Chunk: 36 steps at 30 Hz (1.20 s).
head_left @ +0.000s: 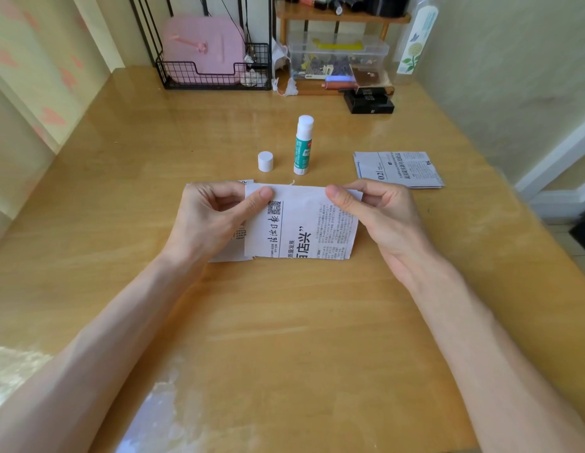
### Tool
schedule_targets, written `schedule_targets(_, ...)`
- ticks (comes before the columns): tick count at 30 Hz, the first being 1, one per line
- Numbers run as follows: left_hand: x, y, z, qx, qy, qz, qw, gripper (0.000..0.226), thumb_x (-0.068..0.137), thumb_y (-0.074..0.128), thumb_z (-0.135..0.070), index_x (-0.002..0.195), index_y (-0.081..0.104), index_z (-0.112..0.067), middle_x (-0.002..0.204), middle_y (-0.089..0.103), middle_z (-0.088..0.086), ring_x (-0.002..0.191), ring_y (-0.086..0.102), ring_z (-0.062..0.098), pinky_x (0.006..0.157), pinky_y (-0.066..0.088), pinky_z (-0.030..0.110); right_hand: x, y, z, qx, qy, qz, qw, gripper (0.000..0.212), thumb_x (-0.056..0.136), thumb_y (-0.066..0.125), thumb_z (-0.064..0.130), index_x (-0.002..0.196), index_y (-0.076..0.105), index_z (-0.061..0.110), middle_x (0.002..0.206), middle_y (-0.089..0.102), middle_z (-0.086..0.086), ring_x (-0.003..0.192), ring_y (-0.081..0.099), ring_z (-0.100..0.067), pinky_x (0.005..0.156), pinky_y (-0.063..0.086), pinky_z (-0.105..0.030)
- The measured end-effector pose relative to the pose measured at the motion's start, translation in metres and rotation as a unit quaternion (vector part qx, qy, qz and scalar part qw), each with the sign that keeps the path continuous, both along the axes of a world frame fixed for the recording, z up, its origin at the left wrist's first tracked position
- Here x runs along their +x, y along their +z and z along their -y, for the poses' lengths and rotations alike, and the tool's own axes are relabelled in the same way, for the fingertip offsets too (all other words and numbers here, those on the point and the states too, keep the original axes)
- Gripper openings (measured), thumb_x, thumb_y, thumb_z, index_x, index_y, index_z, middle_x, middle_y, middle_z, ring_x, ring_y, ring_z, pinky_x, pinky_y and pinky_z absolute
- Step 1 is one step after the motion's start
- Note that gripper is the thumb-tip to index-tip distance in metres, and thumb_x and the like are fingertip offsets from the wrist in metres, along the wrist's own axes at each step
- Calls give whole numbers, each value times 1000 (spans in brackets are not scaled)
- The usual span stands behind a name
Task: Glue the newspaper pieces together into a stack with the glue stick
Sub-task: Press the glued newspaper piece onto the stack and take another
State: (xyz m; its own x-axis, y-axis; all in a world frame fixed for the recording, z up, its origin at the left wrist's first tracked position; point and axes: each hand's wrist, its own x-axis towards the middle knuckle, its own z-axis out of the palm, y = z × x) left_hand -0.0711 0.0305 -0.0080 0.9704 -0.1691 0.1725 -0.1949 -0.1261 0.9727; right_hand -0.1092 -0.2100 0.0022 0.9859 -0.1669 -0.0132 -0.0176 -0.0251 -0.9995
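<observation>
1. While both hands pinch its far corners, the white printed newspaper piece [301, 227] sits over a second torn newspaper piece [230, 255], shifted right so the lower sheet shows at the left
2. The left hand [216, 217] has its thumb pressed on the top sheet's far-left corner with fingers curled; the right hand [376, 217] grips the far-right corner likewise
3. Just beyond, the green-and-white glue stick [301, 148] stands upright, and the small white cylindrical cap [265, 161] stands near its left
4. A pile of further newspaper pieces [399, 170] lies to the right on the glossy light wooden table [284, 322]
5. A black wire basket [212, 78] and a clear plastic box [336, 55] stand at the far edge
</observation>
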Motion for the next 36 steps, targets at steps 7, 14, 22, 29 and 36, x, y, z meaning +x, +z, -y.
schedule_targets(7,-1,1,1,-7,2,-11,1000,38,88,79,-34,85,76,3,96,75,26,80,60,19,76,47,39,0,1,2,7,-10,-1,1000,27,74,87,36,90,82,14,90,82,-2,86,75,-9,82,52,-16)
schedule_targets(14,-1,2,1,-4,6,-15,1000,30,89,79,-32,84,78,-2,93,78,16,76,62,14,74,48,34,0,2,3,8,-36,1,999,24,70,85,41,83,81,21,86,82,4,81,72,-2,78,49,-12)
schedule_targets(22,1,1,-1,-8,3,-3,1000,39,90,78,-34,83,74,5,86,73,24,75,56,16,72,43,36,1,0,4,-5,-53,-11,999,29,69,86,44,86,82,20,90,82,1,77,70,-6,75,51,-22)
schedule_targets(29,-1,2,1,-27,-4,-10,1000,36,89,76,-35,88,76,1,82,75,10,74,62,11,71,49,31,-1,-3,2,-8,2,-23,1000,31,81,87,23,109,81,12,104,82,-1,104,78,-15,97,59,-27)
schedule_targets(36,-6,0,6,-37,-58,-72,995,22,85,80,-17,104,79,-6,95,81,3,84,78,13,69,60,24,-1,-3,1,21,18,8,1000,34,83,84,25,111,80,7,109,81,-7,109,76,-21,94,58,-28)
